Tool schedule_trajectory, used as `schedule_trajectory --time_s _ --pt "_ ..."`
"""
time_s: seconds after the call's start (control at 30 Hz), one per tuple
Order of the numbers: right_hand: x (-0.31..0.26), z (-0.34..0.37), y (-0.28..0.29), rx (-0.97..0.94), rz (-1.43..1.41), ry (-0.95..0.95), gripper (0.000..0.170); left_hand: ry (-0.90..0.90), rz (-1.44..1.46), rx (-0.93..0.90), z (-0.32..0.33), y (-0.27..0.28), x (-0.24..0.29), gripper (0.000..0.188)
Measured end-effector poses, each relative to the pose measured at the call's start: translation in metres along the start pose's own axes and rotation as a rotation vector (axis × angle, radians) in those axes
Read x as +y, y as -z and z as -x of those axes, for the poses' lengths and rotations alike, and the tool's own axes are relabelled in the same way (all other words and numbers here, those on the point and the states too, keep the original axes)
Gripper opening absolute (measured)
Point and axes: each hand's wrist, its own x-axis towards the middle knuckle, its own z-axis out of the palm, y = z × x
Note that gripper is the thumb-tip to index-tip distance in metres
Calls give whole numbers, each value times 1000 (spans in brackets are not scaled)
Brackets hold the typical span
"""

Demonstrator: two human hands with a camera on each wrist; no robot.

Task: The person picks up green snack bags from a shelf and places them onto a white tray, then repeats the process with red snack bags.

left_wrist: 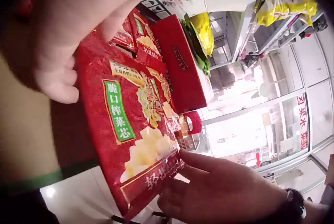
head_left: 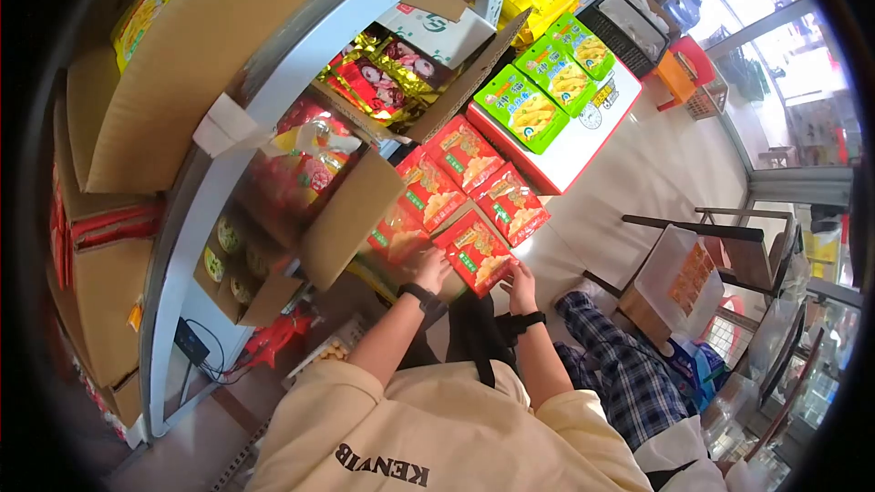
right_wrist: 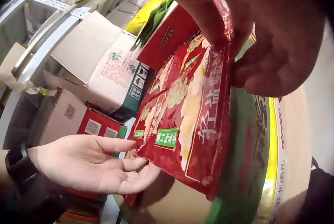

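Note:
Both hands hold a red snack packet (head_left: pixel 474 252) by its edges, its printed front up, beside other red packets (head_left: pixel 463 153) laid in rows. My left hand (head_left: pixel 432 271) is at its left side; in the right wrist view that left hand (right_wrist: pixel 96 165) has its palm up, thumb and fingertips at the packet's (right_wrist: pixel 182 119) corner. The right hand (head_left: pixel 521 288) pinches the opposite edge. In the left wrist view the right hand (left_wrist: pixel 219 190) has its thumb at the packet's (left_wrist: pixel 133 130) edge, some fingers hidden beneath.
Green packets (head_left: pixel 521 109) lie on a red-and-white box (head_left: pixel 592 123) beyond the red ones. An open carton (head_left: pixel 351 219) and a metal shelf (head_left: pixel 273 82) are at the left. A person's checked trousers (head_left: pixel 620 364) show at the right, near a clear-sided bin (head_left: pixel 670 278).

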Motion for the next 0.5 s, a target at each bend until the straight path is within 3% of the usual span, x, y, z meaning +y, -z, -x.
schedule_trajectory --time_s 0.23,0.5 --pt "2 -8 -9 1 -16 40 38 -160 -8 112 -18 -1 -13 15" --pt "-4 -9 -3 -31 28 52 41 -103 38 121 -10 -15 -7 18"
